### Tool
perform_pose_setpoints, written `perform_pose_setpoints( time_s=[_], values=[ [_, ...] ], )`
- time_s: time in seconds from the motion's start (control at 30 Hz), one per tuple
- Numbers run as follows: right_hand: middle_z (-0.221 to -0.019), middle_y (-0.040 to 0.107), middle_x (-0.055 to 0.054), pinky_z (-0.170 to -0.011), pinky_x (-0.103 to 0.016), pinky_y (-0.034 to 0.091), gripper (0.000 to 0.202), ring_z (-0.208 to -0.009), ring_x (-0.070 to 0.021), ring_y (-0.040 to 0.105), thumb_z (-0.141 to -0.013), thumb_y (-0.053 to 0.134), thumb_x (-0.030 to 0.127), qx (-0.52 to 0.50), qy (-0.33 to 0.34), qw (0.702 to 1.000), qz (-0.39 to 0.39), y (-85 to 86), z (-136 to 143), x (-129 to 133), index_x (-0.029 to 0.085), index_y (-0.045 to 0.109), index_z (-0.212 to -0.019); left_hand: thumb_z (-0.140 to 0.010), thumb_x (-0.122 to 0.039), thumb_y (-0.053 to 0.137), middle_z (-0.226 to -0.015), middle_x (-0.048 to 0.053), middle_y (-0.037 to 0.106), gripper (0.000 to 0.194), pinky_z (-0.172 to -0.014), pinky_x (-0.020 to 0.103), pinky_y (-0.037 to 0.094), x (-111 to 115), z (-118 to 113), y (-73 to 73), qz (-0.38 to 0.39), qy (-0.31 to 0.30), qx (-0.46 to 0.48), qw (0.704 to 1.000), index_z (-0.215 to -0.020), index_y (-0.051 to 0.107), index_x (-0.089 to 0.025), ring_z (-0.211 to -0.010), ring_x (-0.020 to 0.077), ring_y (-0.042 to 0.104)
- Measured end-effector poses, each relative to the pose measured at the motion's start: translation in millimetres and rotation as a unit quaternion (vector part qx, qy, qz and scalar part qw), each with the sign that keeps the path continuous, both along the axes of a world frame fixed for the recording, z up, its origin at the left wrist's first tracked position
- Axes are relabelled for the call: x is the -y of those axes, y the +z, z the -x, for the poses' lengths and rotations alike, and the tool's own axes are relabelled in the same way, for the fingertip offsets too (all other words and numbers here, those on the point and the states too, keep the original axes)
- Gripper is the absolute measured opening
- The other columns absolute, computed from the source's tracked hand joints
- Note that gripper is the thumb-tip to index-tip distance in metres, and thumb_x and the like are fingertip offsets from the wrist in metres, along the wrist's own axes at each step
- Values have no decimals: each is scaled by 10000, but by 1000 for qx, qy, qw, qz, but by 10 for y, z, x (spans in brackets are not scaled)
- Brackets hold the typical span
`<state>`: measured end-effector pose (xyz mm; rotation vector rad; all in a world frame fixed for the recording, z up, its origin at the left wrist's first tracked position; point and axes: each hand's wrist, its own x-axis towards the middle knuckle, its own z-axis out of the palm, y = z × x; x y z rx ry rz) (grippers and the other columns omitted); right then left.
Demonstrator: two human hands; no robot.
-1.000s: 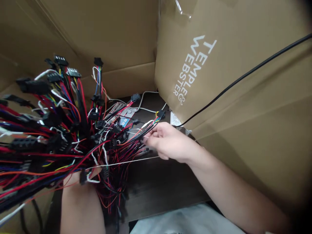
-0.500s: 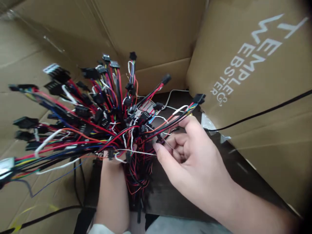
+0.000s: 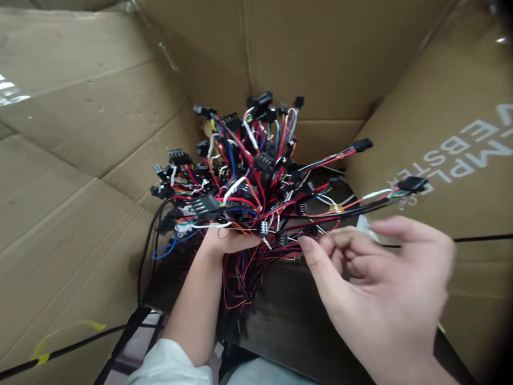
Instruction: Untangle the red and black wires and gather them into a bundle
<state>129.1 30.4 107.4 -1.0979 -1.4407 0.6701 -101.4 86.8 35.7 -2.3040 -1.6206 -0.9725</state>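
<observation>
A large bundle of wires [image 3: 256,187], red, black, white, orange and blue with black connectors, fans out at the centre. My left hand [image 3: 230,239] is wrapped round the bundle from below; its fingers are mostly hidden under the wires. To the right, my right hand [image 3: 360,262] has its thumb and curled fingers close to a thin wire and a small dark connector at the bundle's side; its index finger is raised and blurred. A long wire lead with a black connector [image 3: 412,184] sticks out above my right hand.
Cardboard walls [image 3: 304,59] rise behind and at both sides, the right one printed with white letters. A dark tabletop [image 3: 292,315] lies below the bundle. Black cables [image 3: 80,342] run at the lower left and the right, the left one with yellow tape.
The view has shifted, and the bundle now sits further right in it and looks more compact. My right hand's index finger has lifted away from the thumb.
</observation>
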Motion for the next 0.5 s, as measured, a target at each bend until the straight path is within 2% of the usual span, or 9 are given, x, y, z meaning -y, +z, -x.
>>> perform_pose_setpoints(
  time_s=[0.1, 0.17, 0.23, 0.3, 0.37, 0.5],
  values=[
    [-854, 637, 1, -638, -273, 518, 283, -714, -138, 625, -870, 759, 122, 74, 47, 991, -99, -51, 7, 63, 254, 523, -953, -777, -466, 699, -621, -7, 631, 320, -853, 340, 600, -8, -51, 118, 14, -70, 1, 997, -578, 611, -232, -733, 193, 646],
    [-937, 658, -32, -713, -303, 524, 243, -792, -156, 625, -883, 725, 83, 129, 73, 978, -147, -69, 4, 68, 253, 624, -1024, -832, -426, 650, -648, -10, 640, 291, -786, 320, 583, 3, -83, 204, 37, -105, 0, 994, -618, 635, -229, -694, 175, 617],
    [-957, 671, -36, -738, -309, 527, 299, -787, -152, 614, -897, 710, 77, 154, 66, 974, -156, -73, 4, 42, 260, 662, -1129, -837, -370, 628, -614, -15, 607, 294, -724, 314, 558, 12, -112, 262, 60, -112, -7, 992, -586, 590, -222, -625, 161, 570],
    [-936, 668, -30, -742, -295, 536, 267, -760, -138, 608, -913, 703, 98, 156, 59, 976, -141, -59, 1, 2, 257, 688, -1126, -802, -340, 640, -591, -15, 583, 290, -690, 314, 541, 13, -130, 284, 74, -98, -17, 992, -555, 545, -221, -594, 160, 542],
    [-921, 669, -26, -719, -271, 542, 196, -745, -129, 615, -923, 705, 138, 140, 81, 982, -101, -18, -16, -36, 253, 713, -1082, -769, -341, 663, -590, -13, 586, 269, -682, 315, 538, 6, -140, 272, 82, -93, -24, 992, -553, 552, -224, -597, 166, 538],
    [-890, 675, -9, -666, -204, 535, 27, -744, -113, 628, -961, 697, 275, 59, 198, 977, 56, 119, -90, -98, 255, 712, -969, -684, -406, 764, -649, -16, 640, 206, -735, 320, 554, -29, -180, 200, 71, -60, 10, 996, -630, 653, -241, -687, 191, 594]
  ],
)
